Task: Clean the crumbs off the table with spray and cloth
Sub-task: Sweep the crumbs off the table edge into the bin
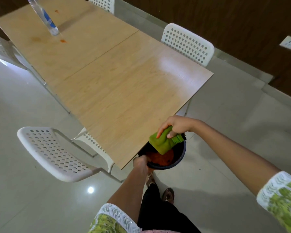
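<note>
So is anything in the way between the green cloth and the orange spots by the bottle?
Nothing visible. Bare table lies between the cloth, held in the right hand, and the orange spots beside the bottle.

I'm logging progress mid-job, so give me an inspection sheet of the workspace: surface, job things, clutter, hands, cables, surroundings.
Surface: wooden table, two tops butted together; near top bare, far top shows orange smears.
Job's things: green cloth at the near table edge, over a dark bowl with reddish-orange crumbs inside; clear bottle stands on the far top.
Clutter: nothing seen besides the smears.
Hands: right hand grips the cloth; left hand holds the bowl rim below the table edge.
Cables: nothing seen.
Surroundings: white perforated chairs around the table, pale tiled floor, dark wall panelling with a socket plate.
</note>
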